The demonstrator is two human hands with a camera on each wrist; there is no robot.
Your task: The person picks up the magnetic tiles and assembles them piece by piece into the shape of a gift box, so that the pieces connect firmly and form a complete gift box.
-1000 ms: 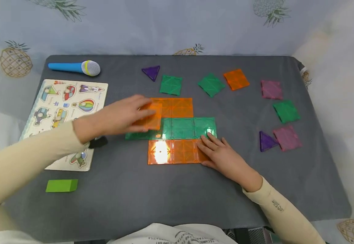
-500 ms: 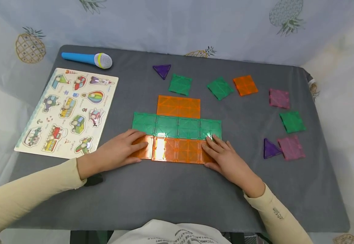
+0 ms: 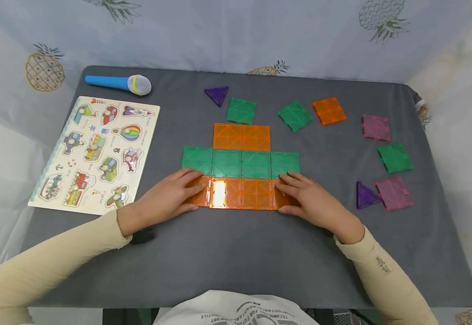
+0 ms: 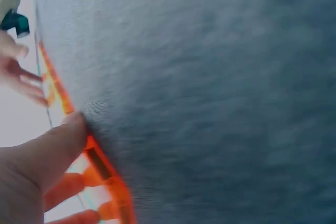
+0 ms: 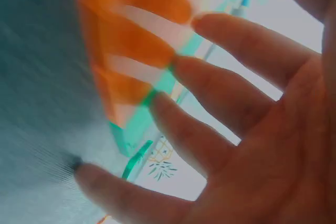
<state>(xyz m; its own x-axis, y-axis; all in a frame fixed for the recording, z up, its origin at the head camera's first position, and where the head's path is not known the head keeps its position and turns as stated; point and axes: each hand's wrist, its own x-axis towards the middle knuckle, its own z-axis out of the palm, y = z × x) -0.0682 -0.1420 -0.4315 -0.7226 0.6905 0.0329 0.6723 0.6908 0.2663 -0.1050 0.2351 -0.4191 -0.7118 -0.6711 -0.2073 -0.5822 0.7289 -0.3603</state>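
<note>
Translucent magnetic tiles lie flat in joined rows in the head view: an orange pair (image 3: 241, 137) at the back, a green row (image 3: 241, 163) in the middle, an orange row (image 3: 256, 194) nearest the person. My left hand (image 3: 170, 194) grips the orange tile (image 3: 203, 197) at that row's left end, fingers over it and thumb at its near edge. This thumb (image 4: 63, 140) shows against the orange edge in the left wrist view. My right hand (image 3: 317, 201) rests on the right end tile, partly covering it. Straight, spread fingers (image 5: 210, 82) touch the tile in the right wrist view.
A picture puzzle board (image 3: 97, 155) and a blue toy microphone (image 3: 118, 84) lie at left. Loose tiles lie behind and to the right: green (image 3: 295, 116), orange (image 3: 329, 111), pink (image 3: 394, 194), and purple triangles (image 3: 217, 95). A patterned curtain (image 3: 203, 36) hangs behind the table.
My left hand has brought an orange tile from above the back rows down to the left end of the front row. My right hand stays at the right end. The head view has shifted.
</note>
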